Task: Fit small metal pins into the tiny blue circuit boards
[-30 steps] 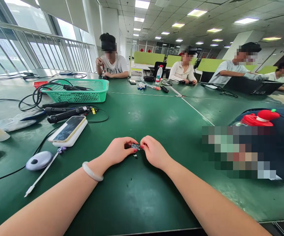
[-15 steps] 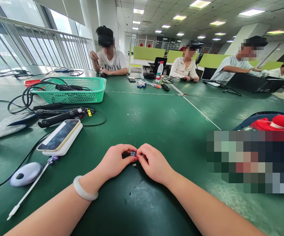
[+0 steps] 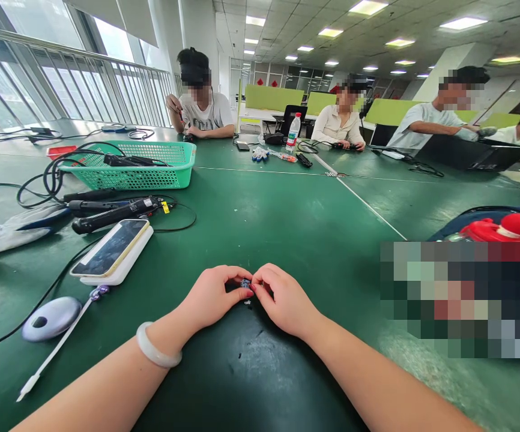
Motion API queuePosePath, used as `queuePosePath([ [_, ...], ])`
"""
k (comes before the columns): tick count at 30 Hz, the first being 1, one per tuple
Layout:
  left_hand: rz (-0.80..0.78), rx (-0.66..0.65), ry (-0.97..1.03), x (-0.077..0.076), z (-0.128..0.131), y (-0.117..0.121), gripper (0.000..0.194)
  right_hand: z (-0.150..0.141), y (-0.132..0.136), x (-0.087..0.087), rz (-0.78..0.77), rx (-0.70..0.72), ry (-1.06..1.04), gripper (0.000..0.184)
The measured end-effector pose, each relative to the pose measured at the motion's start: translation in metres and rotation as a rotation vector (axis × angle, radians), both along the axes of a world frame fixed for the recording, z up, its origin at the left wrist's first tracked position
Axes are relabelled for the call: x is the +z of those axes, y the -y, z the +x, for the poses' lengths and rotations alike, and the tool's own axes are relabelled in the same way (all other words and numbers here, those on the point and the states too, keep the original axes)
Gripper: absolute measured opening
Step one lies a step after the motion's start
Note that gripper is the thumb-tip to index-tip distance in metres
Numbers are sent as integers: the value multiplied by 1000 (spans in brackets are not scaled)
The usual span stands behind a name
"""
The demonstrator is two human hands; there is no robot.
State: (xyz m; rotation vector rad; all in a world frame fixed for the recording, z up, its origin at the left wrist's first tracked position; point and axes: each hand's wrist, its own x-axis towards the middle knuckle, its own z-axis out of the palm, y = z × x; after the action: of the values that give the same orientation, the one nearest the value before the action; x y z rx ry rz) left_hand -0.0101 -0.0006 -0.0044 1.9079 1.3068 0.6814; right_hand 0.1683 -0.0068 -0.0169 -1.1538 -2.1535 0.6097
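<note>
My left hand (image 3: 217,295) is closed, thumb and fingers pinching a small dark blue-grey piece (image 3: 245,283) whose kind is too small to tell. Against it from the right comes my right hand (image 3: 282,299), also closed in a pinch, its fingertips meeting those of the left. Whatever the right fingers grip is hidden between them. Just below the fingertips a tiny whitish bit (image 3: 247,302) lies on the green tabletop (image 3: 282,222). A pale bangle (image 3: 157,347) circles my left wrist.
Left of my hands lie a phone on a white block (image 3: 111,252), a lilac oval device (image 3: 51,319), black tools (image 3: 116,215), a glove (image 3: 17,228) and a green basket (image 3: 138,168). A dark bag (image 3: 449,222) sits at right. Several people work across the table, near a bottle (image 3: 293,133).
The whole view has shifted very slightly. Both hands keep the same pinch around the small piece, with no clear movement between them.
</note>
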Motion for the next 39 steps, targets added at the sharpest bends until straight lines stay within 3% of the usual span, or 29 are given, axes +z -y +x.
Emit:
queuePosePath([
  [28, 17, -24, 20, -2, -2, 0, 22, 0, 1, 0, -11, -16, 19, 11],
  [39, -73, -86, 220, -8, -3, -2, 25, 5, 1, 2, 102, -18, -27, 12],
])
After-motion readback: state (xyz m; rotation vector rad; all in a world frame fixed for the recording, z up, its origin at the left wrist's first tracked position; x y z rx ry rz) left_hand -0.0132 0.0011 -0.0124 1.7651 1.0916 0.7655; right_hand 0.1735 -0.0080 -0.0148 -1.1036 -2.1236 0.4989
